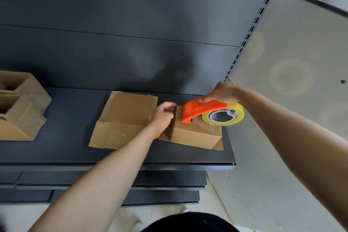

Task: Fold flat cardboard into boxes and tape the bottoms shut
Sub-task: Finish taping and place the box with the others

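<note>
A small box (pixel 195 133) sits upside down near the right end of the dark shelf (pixel 71 149), bottom flaps folded shut. The right hand (pixel 222 93) is clamped on an orange tape gun (pixel 199 109) whose nose rests on top of the box, so the sealing strip looks to be in hand rather than finished. The left hand (pixel 163 114) presses the box's left edge, fingers curled together against it. Just left of the box lies flat cardboard (pixel 124 118), not yet folded. Far left of the box stand finished boxes (pixel 20 107); whether their bottoms are taped I cannot tell.
</note>
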The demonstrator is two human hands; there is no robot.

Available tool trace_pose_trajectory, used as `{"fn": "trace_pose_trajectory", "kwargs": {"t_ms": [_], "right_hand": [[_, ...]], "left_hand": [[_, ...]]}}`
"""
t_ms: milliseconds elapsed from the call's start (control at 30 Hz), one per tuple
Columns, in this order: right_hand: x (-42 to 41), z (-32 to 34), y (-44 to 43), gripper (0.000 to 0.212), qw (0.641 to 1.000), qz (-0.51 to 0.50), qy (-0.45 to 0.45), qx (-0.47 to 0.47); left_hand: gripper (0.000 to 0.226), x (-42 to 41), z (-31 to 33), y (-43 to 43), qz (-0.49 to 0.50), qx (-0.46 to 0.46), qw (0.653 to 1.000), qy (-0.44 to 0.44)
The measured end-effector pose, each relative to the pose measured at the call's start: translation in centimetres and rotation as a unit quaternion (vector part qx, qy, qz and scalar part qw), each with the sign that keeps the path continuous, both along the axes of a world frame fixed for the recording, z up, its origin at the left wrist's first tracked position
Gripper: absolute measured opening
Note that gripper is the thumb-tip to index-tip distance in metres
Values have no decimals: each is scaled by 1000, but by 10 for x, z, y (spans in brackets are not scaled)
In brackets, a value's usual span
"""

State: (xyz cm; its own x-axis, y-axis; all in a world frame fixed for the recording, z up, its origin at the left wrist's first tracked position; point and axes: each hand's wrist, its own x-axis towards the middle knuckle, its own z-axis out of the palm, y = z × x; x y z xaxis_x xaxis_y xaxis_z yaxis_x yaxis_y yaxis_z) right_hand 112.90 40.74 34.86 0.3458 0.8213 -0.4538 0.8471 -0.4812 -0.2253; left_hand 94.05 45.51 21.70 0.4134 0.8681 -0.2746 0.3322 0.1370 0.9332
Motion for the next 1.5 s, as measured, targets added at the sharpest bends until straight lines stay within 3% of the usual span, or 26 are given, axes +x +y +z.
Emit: {"fn": "trace_pose_trajectory", "kwargs": {"t_ms": [67,167,267,433,567,667,800,900,1067,1200,1367,1500], "right_hand": [[1,-1,1,51,1000,-3,5,-1],[2,0,2,47,1000,-1,9,-3],[3,-1,3,51,1000,2,14,-3],[9,4,0,56,1000,2,12,-17],[20,3,-9,70,1000,-1,30,-10],[22,3,-15,68,999,9,37,-7],[43,19,-35,38,999,11,35,-13],[75,28,-55,58,999,-21,-10,-41],[110,39,-89,58,996,-53,-39,-68],[137,47,-114,70,992,-75,-64,-78],[141,13,-108,55,989,-57,-102,-94],[134,-14,-100,55,988,-33,-108,-109]], "left_hand": [[48,1,12,2,-80,-42,994,-66],[74,1,18,7,-234,-58,971,-3],[99,1,19,7,-283,-26,957,61],[99,-1,16,8,-275,35,955,105],[97,3,22,9,-284,52,948,135],[97,5,25,7,-286,56,945,151],[99,5,26,8,-278,55,945,165],[99,7,28,8,-283,54,941,176],[98,9,31,6,-286,55,939,185],[98,11,33,7,-286,52,938,190],[98,13,32,7,-284,45,938,194],[99,13,31,7,-285,41,937,198]]}}
